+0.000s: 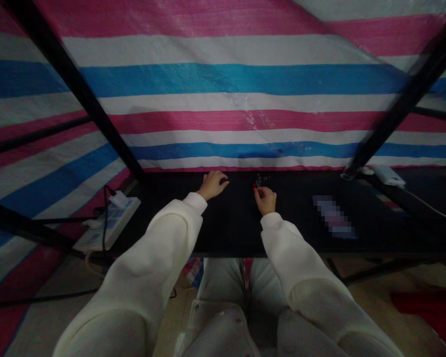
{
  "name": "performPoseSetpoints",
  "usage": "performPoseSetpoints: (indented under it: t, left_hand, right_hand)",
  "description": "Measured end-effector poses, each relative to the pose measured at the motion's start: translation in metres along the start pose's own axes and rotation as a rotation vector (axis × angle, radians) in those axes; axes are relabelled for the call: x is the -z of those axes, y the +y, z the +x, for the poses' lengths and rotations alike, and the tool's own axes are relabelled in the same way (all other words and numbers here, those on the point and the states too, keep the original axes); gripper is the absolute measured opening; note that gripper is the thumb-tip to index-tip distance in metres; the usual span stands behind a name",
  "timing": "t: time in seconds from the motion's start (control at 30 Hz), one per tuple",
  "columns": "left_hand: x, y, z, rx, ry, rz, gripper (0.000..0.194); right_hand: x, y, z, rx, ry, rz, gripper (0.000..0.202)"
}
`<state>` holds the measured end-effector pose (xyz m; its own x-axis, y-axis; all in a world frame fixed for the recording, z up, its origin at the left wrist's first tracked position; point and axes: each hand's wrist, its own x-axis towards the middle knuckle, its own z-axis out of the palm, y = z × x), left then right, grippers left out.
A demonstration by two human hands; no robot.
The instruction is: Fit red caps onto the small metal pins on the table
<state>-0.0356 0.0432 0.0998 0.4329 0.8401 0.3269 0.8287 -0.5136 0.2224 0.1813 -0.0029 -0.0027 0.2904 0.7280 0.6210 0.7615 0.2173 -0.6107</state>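
My left hand (213,185) is over the back of the black table (230,233), left of the middle, its fingers curved with a gap between thumb and fingers and nothing visible in it. To its right, my right hand (265,199) has thumb and forefinger brought together at a small red item (254,187). Just behind those fingertips lies a dark cluster with small shiny bits (258,179), too small and dim to make out. The two hands are apart.
A power strip (115,223) with plugs and cables lies at the left. A blurred-out flat phone-like object (333,216) is on the right. Farther right are a white adapter (389,175) and its cable. Black frame poles (401,106) and a striped sheet (238,79) stand behind.
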Motion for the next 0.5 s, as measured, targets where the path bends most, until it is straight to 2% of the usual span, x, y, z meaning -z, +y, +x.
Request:
performPoseSetpoints:
  t: [0.13, 0.23, 0.37, 0.5]
  left_hand:
    - [-0.024, 0.037, -0.001, -0.205, -0.162, -0.043, 0.034]
    - [-0.048, 0.059, -0.002, -0.195, -0.229, -0.028, 0.045]
    - [-0.076, 0.078, -0.001, -0.076, -0.162, -0.007, 0.056]
    - [-0.095, 0.086, 0.004, -0.019, -0.081, 0.032, 0.052]
  right_hand:
    - [0.0, 0.004, 0.002, -0.12, 0.065, 0.046, 0.027]
    - [0.001, 0.005, 0.003, -0.177, 0.081, 0.041, 0.026]
    - [0.001, 0.005, 0.002, -0.242, 0.072, -0.051, 0.023]
    - [-0.002, 0.005, 0.0, -0.241, -0.039, -0.128, 0.023]
